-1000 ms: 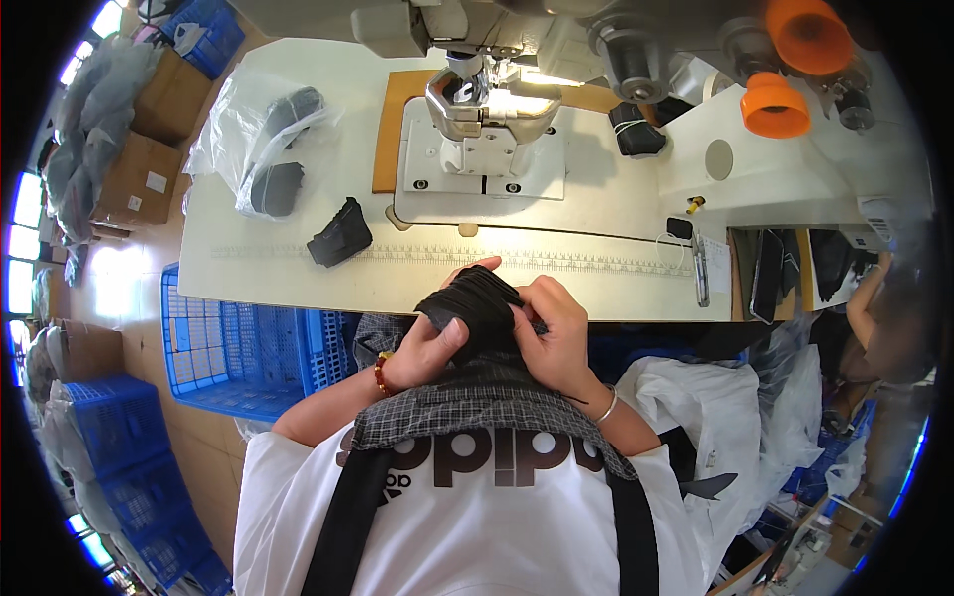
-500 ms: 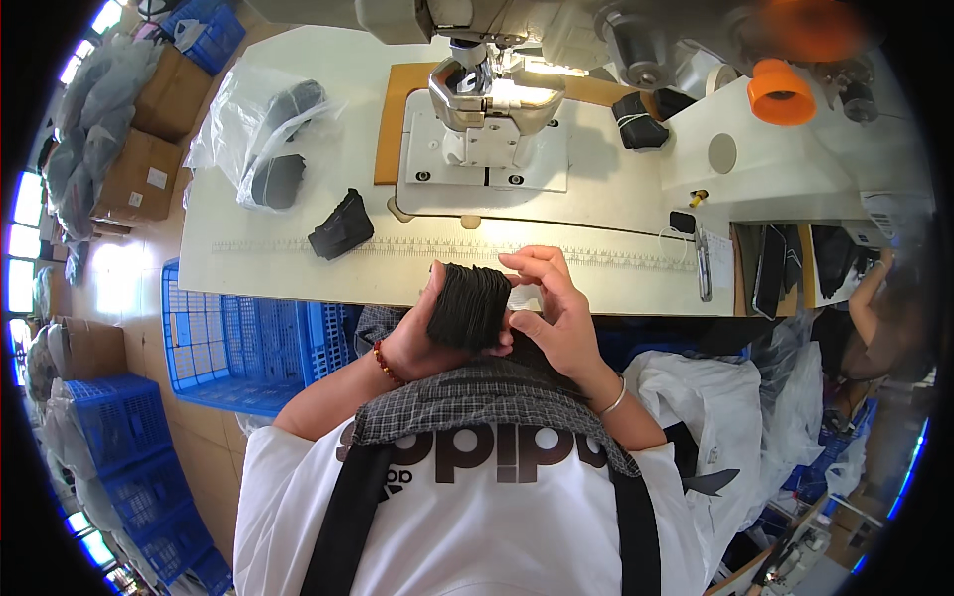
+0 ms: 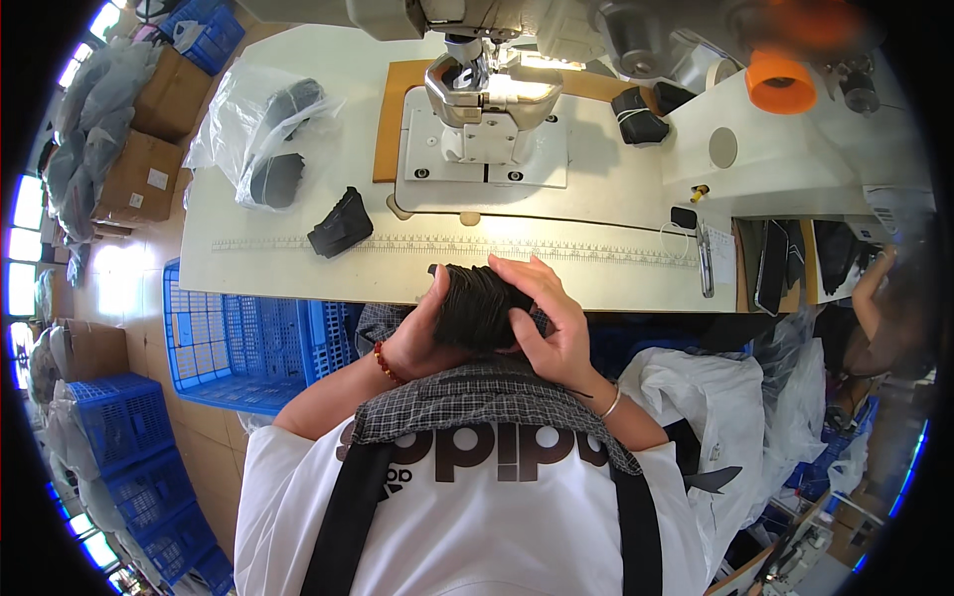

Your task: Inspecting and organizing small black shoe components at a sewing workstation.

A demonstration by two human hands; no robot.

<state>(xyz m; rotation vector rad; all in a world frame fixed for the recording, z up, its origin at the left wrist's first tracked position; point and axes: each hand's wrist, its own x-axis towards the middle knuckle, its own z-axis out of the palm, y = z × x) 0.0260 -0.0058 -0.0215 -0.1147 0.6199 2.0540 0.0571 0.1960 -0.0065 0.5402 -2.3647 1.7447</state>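
A thick stack of thin black cut pieces (image 3: pixel 471 310), edges uppermost, is held in front of my body at the table's near edge. My left hand (image 3: pixel 413 336) grips it from the left, thumb along its side. On the right side, my right hand (image 3: pixel 556 330) closes on the same stack, fingers over its far corner and thumb at its near side. The undersides of the pieces are hidden. Beyond the hands, a small black bundle (image 3: pixel 341 223) lies on the sewing table (image 3: pixel 268 268), next to a printed ruler strip.
A sewing machine (image 3: pixel 492 109) stands at the table's far middle. Grey pieces in a clear plastic bag (image 3: pixel 234 134) lie at left. A tied black bundle (image 3: pixel 638 117), tweezers (image 3: pixel 706 260) and an orange cone (image 3: pixel 779 82) are at right. A blue crate (image 3: pixel 234 348) stands below left.
My right hand has moved left and closed onto the stack, where before its fingers were apart beside it. The stack's pieces now fan out more to the right.
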